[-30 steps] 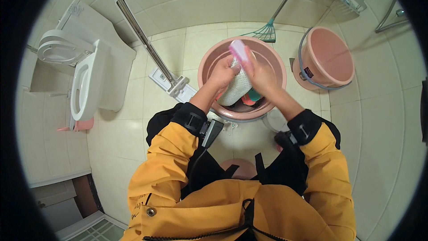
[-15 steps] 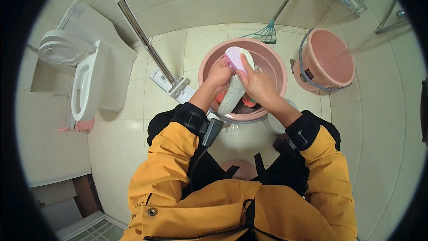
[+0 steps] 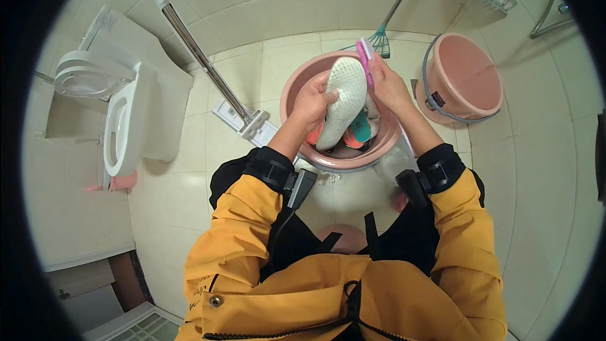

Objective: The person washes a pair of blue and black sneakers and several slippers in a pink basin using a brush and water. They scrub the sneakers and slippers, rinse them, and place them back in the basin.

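Observation:
My left hand is closed on a white insole dotted with small holes, its thumb across the face. The insole is tilted, its broad end up, above a pink basin. Just to its right, my right hand grips a pink-and-white scrub brush, held upright. The bristles face the insole's edge; whether they touch it I cannot tell. Inside the basin lie a teal-and-orange piece shaped like an insole, another orange piece and some greyish items, partly hidden by the insole.
A pink bucket with a grey handle stands right of the basin. Behind the basin rests a teal broom. At left are a flat mop and a white toilet. A pale round container sits near my right forearm.
The brush has come off the insole's face and moved to the right with my right hand, turning on edge. My left hand now shows the insole's perforated face more fully.

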`<state>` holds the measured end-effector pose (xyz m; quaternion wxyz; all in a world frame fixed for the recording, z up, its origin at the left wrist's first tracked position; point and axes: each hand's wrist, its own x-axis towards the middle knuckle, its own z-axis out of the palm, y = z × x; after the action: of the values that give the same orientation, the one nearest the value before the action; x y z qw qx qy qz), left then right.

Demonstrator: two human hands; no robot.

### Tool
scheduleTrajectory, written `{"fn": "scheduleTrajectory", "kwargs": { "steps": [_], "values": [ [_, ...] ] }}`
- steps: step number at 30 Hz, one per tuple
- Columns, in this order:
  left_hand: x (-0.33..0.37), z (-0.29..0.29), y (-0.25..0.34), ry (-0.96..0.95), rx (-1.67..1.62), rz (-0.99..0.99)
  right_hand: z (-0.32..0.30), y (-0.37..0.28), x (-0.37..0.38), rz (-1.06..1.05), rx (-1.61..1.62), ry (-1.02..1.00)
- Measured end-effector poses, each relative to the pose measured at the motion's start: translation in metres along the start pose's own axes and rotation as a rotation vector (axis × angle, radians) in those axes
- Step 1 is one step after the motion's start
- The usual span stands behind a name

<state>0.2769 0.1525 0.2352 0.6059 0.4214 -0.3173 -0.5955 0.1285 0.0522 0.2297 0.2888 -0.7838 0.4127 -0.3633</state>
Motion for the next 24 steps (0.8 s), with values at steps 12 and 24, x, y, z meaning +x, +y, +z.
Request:
{"fn": "scheduleTrajectory", "kwargs": {
  "steps": [12,24],
  "values": [
    [0.009,-0.017,0.022,0.031,-0.487,0.208,-0.011,-0.007,-0.016,0.535,0.826,-0.573],
    [0.003,-0.043,0.039,0.228,-0.521,0.203,-0.032,-0.002,0.006,0.425,0.538,-0.331]
  ]
}}
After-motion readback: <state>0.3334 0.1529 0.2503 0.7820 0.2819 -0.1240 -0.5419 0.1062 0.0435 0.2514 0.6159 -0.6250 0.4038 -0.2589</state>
